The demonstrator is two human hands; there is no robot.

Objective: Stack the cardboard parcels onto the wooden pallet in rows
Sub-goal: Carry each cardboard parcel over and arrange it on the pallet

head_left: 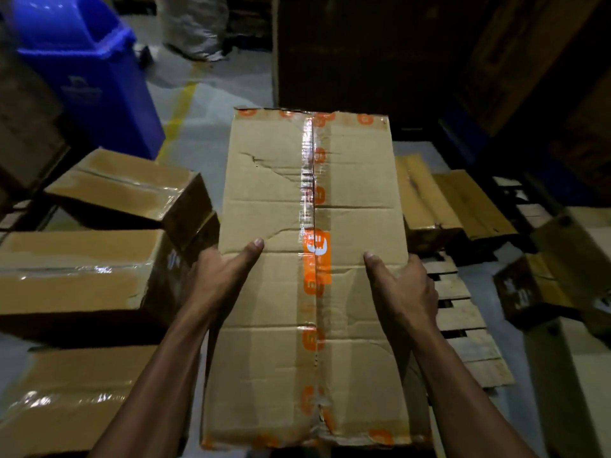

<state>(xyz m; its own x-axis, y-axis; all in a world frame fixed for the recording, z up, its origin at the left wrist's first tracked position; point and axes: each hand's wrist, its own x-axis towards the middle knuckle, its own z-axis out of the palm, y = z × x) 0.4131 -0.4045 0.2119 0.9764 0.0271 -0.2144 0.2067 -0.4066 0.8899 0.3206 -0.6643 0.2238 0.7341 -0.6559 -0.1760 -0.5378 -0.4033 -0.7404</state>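
A long cardboard parcel [271, 292], creased and sealed with orange-printed tape down its middle, fills the centre of the head view. My left hand [224, 272] grips its left edge, thumb lying on the top face. On the right edge, my right hand [401, 285] holds it the same way; the fingers of both are hidden under the sides. The wooden pallet [466, 328] lies on the floor just right of the parcel, with two flat parcels [449, 200] at its far end. Three taped parcels [76, 276] are stacked at the left.
A blue bin [92, 77] stands at the far left by a yellow floor line. Tall dark cartons [363, 51] rise straight ahead. More boxes [555, 285] crowd the right side beyond the pallet. A white sack [195, 24] leans at the back.
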